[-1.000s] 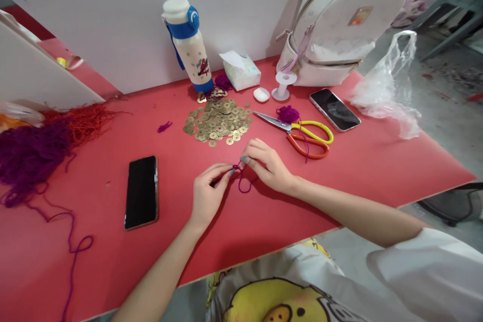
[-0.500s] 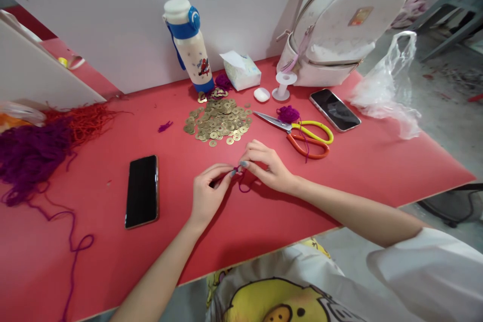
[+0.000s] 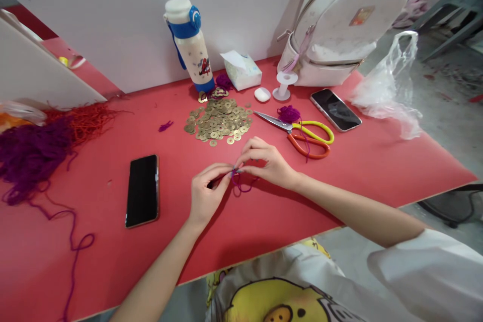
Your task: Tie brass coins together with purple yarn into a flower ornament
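A thin purple yarn (image 3: 245, 190) loops down onto the red table below my fingertips. My left hand (image 3: 208, 192) pinches it between thumb and fingers. From the other side my right hand (image 3: 268, 162) pinches the same yarn, its fingertips touching those of my left. Whatever small piece sits between the fingertips is too covered to make out. Just beyond my hands lies a heap of brass coins with holes (image 3: 219, 119). Scissors (image 3: 298, 133) with one yellow and one orange handle lie to the right, beside a small purple yarn bundle (image 3: 289, 114).
A black phone (image 3: 142, 191) lies left, purple yarn (image 3: 33, 156) and red strands (image 3: 90, 123) beyond it. Along the back stand a bottle (image 3: 190, 45), tissue pack (image 3: 243, 73), white spool (image 3: 283, 85) and backpack (image 3: 339, 25). Another phone (image 3: 335, 109) and a plastic bag (image 3: 390, 90) are right.
My right hand has shifted slightly left and up, its fingertips closer to the left hand's. The yarn loop below now hangs wider and shows more. My left hand has barely moved.
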